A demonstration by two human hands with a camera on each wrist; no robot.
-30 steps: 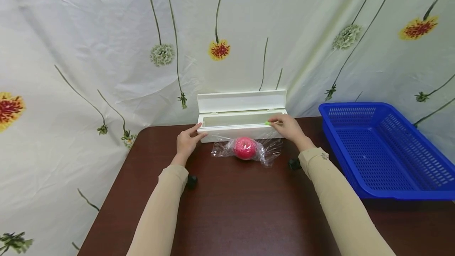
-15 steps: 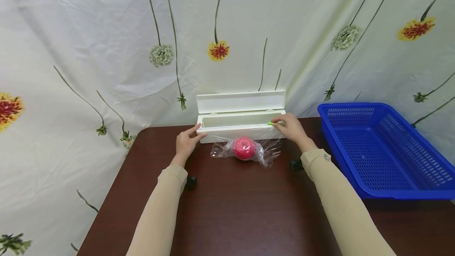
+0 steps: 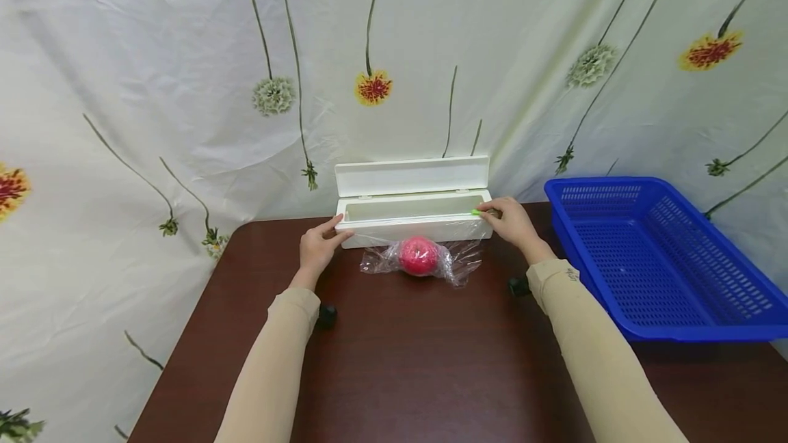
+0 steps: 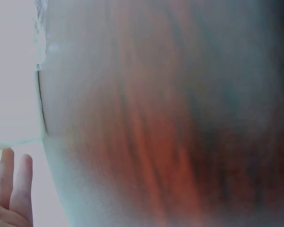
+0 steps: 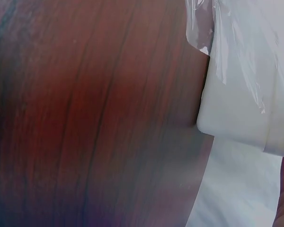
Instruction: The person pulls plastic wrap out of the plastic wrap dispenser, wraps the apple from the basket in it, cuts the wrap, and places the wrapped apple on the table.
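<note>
A long white cling film box (image 3: 406, 230) with its lid (image 3: 412, 176) raised lies near the table's back edge. My left hand (image 3: 317, 249) holds its left end, thumb at the front and a finger on top. At the right end, my right hand (image 3: 516, 225) pinches a small green slide cutter (image 3: 476, 212) on the front rim. A red apple (image 3: 418, 256) wrapped in clear film (image 3: 460, 264) lies against the box front. Some film stretches up the front toward the rim. The left wrist view shows fingertips (image 4: 23, 177) by the box end; the right one barely shows the hand.
A blue plastic basket (image 3: 615, 324) stands right of my right forearm. The brown table (image 3: 425, 368) stretches in front of the box. Behind it hangs a white flowered cloth (image 3: 203, 60), close to the raised lid.
My right hand has slid a little to the right along the box rim with the green slide cutter. My left hand keeps its hold on the box. The view has shifted slightly.
</note>
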